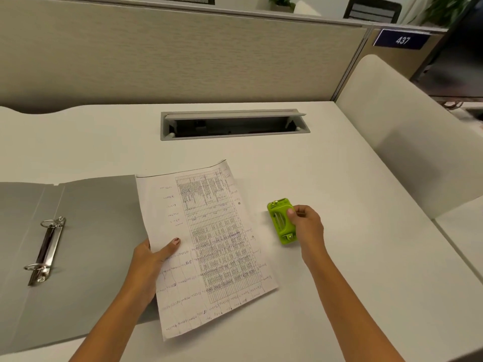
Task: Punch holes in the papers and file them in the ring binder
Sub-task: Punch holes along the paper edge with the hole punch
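Note:
A printed sheet of paper with a table and handwriting lies on the white desk, its left edge over the open grey ring binder. Two punched holes show near the sheet's right edge. My left hand pinches the sheet's left edge, thumb on top. The binder's metal two-ring mechanism sits at the left, rings closed. A small lime-green hole punch stands on the desk just right of the paper. My right hand grips the punch from its right side, thumb on top.
A grey cable tray with its lid open is set into the desk behind the paper. A beige partition wall rises at the back. A cream chair back stands at the desk's right edge.

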